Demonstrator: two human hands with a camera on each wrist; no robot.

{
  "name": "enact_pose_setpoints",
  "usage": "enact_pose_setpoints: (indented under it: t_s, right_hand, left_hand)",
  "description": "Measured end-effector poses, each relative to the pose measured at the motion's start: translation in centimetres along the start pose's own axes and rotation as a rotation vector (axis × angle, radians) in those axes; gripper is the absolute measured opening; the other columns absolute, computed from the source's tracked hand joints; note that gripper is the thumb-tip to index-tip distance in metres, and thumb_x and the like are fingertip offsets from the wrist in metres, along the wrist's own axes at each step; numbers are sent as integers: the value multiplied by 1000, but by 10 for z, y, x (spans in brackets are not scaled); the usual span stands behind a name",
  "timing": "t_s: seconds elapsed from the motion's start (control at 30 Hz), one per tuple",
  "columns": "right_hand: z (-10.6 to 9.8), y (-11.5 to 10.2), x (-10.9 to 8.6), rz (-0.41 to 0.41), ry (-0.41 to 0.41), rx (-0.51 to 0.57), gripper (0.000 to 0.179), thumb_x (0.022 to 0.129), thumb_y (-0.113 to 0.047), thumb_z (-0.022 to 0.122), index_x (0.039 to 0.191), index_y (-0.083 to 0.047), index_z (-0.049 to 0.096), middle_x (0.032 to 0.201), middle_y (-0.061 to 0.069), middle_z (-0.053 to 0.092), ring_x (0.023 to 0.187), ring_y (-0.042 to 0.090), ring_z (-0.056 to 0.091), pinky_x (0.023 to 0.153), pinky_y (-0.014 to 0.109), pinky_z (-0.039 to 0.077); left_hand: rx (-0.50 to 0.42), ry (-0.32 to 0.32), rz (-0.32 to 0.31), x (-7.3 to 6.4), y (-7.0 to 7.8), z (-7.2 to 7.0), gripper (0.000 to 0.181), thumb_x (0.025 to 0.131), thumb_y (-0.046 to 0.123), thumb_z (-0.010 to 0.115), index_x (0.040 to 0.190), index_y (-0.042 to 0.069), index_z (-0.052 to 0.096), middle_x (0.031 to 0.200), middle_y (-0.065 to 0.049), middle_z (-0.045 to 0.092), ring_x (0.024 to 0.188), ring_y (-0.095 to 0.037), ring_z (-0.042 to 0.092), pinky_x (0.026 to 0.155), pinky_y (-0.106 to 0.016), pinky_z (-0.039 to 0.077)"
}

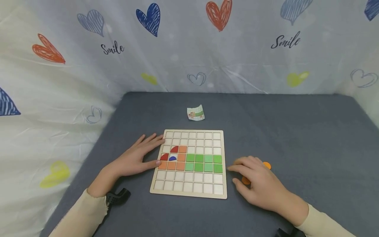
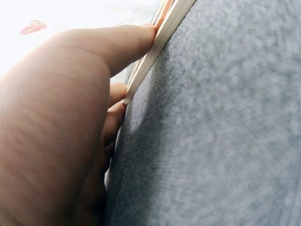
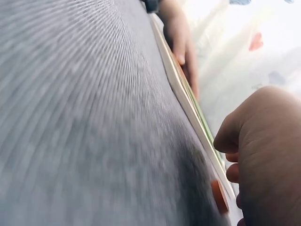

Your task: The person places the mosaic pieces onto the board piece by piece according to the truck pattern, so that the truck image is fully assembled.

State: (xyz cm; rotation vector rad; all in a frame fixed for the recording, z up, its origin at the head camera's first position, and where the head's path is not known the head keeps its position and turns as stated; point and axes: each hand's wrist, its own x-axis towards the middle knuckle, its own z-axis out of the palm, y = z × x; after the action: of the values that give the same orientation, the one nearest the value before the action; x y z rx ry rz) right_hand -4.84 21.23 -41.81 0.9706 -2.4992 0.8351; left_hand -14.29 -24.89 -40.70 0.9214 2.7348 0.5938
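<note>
A square wooden grid board (image 1: 189, 196) lies on the grey cloth, with green, orange and red pieces and a blue-and-white one in its cells. My left hand (image 1: 133, 158) rests at the board's left edge, fingers spread and thumb on the rim; the left wrist view shows its thumb (image 2: 134, 42) touching the side. Right of the board hovers my right hand (image 1: 260, 184), fingers loosely bent and thumb apart, with nothing visible between them. Beneath and behind it are orange round pieces (image 1: 267, 165), partly hidden; the right wrist view shows one orange disc (image 3: 219, 197) below the fingers.
A small printed picture card (image 1: 195, 113) with a curled corner lies beyond the board. Grey cloth (image 1: 296, 131) covers the table. A white curtain (image 1: 177, 49) with hearts and "Smile" lettering hangs behind and at the left side.
</note>
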Motion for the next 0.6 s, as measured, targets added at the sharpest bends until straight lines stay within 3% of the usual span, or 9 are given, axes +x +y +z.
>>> enact_pose_setpoints:
  t_s: [0.27,0.6]
  right_hand:
    - [-13,14,-11,-4,-12,-55,27,84,-15,88,111,-20,82,111,-15,68,97,5,59,85,28,45]
    - [-20,21,-20,-21,-14,-49,21,84,-17,87,103,-24,79,101,-20,65,89,1,55,83,27,39]
  left_hand:
    - [2,19,14,-1,0,1,86,104,60,70,174,26,33,179,0,28,168,-30,17,135,-59,1]
    - [3,1,8,0,0,-1,85,104,62,68,174,29,33,180,5,26,168,-26,15,136,-54,-1]
